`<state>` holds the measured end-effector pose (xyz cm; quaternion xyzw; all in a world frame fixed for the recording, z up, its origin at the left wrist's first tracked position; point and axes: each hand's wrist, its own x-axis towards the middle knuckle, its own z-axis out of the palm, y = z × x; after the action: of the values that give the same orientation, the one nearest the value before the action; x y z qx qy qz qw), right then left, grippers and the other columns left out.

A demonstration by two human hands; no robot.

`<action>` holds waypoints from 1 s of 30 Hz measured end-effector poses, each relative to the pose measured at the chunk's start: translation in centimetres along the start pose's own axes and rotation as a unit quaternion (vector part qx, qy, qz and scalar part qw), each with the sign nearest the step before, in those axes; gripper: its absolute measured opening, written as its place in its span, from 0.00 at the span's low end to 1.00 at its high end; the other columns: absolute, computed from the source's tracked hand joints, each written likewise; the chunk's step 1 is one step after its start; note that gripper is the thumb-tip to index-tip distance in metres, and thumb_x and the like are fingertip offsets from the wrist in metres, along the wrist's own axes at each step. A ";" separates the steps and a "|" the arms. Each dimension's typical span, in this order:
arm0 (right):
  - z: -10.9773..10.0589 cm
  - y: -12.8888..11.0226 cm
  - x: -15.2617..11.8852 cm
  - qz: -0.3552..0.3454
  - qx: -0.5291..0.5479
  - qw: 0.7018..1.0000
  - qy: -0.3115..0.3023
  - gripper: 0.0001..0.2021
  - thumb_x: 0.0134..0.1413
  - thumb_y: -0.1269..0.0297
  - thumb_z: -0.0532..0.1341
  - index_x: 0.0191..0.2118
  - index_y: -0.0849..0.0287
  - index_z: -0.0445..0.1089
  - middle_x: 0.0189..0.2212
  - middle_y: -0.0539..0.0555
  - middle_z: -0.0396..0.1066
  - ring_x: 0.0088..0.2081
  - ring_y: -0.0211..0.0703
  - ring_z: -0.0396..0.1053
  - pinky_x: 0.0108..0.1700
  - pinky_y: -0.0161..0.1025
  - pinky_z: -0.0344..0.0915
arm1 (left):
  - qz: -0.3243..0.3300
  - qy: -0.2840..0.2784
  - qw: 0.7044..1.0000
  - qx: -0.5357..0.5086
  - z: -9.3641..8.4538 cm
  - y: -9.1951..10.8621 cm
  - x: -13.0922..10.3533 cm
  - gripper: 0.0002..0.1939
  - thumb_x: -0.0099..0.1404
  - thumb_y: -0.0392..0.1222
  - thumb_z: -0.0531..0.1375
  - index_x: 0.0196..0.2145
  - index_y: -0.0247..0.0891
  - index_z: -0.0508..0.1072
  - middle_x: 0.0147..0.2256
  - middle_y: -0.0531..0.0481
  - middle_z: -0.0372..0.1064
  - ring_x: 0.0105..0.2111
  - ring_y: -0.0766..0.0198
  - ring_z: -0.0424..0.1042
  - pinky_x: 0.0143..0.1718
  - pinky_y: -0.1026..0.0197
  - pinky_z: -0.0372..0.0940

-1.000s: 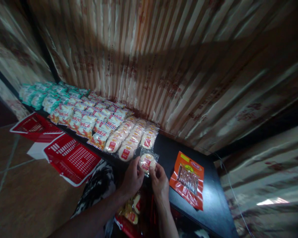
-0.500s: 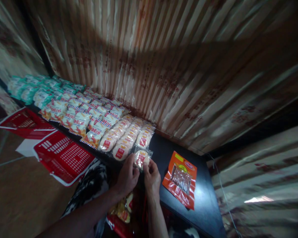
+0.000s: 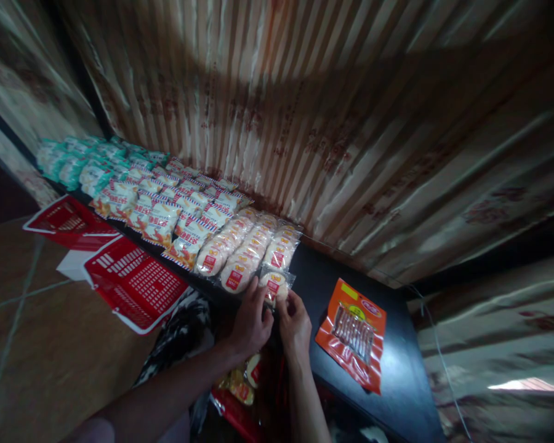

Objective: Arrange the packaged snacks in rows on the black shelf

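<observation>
A clear packet with a round white rice cracker (image 3: 274, 285) and a red label lies at the front of the rightmost cracker row. My left hand (image 3: 252, 320) is closed at its left edge, the fingertips against the wrapper. On the lower right corner, my right hand (image 3: 296, 323) pinches the same packet between thumb and fingers. Beside it, more round cracker packets (image 3: 234, 277) overlap in slanting rows on the black table (image 3: 305, 280). An orange snack bag (image 3: 353, 332) with a see-through window lies to the right of my right hand.
White-and-orange snack bags (image 3: 154, 215) and green-and-white packets (image 3: 95, 175) fill the table's left part. Red baskets (image 3: 136, 286) stand on the floor at left. Below my hands, yellow packets (image 3: 240, 391) sit in a red container. A pleated curtain (image 3: 305, 123) hangs behind the table.
The camera view has turned slightly left, so the scene sits farther right. Both hands stay at the rice cracker packet, which has hardly moved against its row.
</observation>
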<state>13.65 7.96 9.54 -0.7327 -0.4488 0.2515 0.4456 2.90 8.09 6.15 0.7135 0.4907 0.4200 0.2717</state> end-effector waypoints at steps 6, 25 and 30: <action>0.1 0.0 0.6 0.000 -0.007 1.000 -0.001 0.28 0.45 0.46 0.55 0.45 0.64 0.70 0.37 0.60 0.73 0.36 0.47 0.70 0.39 0.40 0.63 | 0.007 -0.006 1.000 0.017 0.1 -0.1 0.6 0.27 0.57 0.30 0.50 0.56 0.29 0.56 0.61 0.33 0.45 0.62 0.50 0.44 0.59 0.43 0.51; 0.6 -0.3 3.2 0.002 -0.063 0.998 0.006 0.28 0.47 0.48 0.51 0.48 0.63 0.69 0.39 0.60 0.73 0.39 0.50 0.70 0.40 0.41 0.62 | 0.009 -0.025 1.000 0.017 0.4 0.8 2.6 0.30 0.54 0.26 0.50 0.56 0.30 0.57 0.64 0.37 0.36 0.64 0.48 0.37 0.61 0.43 0.46; 1.1 -0.6 3.6 0.008 -0.062 0.998 0.022 0.26 0.48 0.50 0.51 0.48 0.62 0.69 0.37 0.60 0.74 0.36 0.49 0.70 0.37 0.40 0.61 | 0.009 -0.007 1.000 0.003 0.9 0.5 2.9 0.31 0.53 0.25 0.50 0.56 0.33 0.57 0.64 0.41 0.37 0.64 0.50 0.36 0.62 0.43 0.43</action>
<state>14.28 11.76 9.61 -0.7679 -0.4479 0.2104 0.4068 4.40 10.60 7.09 0.7218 0.4833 0.4159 0.2693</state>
